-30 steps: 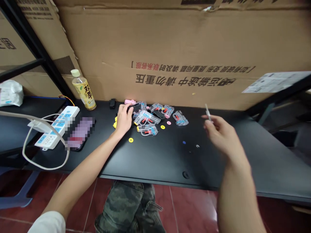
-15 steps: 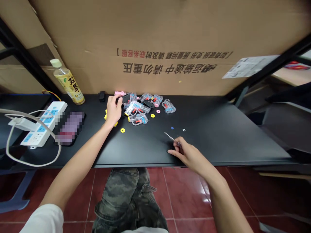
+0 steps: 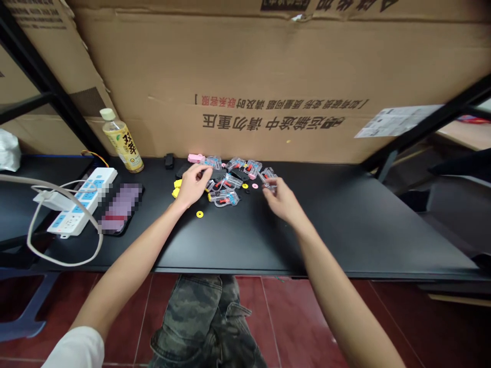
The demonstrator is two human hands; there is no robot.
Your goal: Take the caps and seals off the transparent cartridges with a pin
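My left hand point(image 3: 194, 186) is over the left part of a pile of small clear toy pistols, its fingers curled and close together; what they hold, if anything, is hidden. My right hand point(image 3: 283, 200) grips a slim metal tool point(image 3: 262, 178) at the pile's right end, its tip beside a clear toy pistol point(image 3: 269, 173). Another clear pistol with a yellow end point(image 3: 226, 198) lies at the front of the pile. To the left are yellow pieces point(image 3: 176, 188) and a pink piece point(image 3: 196, 158). A yellow disc point(image 3: 200, 214) lies in front, and a pink disc point(image 3: 255, 186) lies between my hands.
On the black table point(image 3: 345, 220), a yellow-labelled bottle point(image 3: 125, 145), a white power strip point(image 3: 84, 200) with cables and a phone point(image 3: 119, 207) are at the left. A small black block point(image 3: 169, 161) stands near the cardboard point(image 3: 245, 61) behind. Metal posts rise at both sides.
My right hand has moved up and left with the metal tool to the pile's right end. My left hand has shifted slightly right over the pile. The view has tilted up a little.
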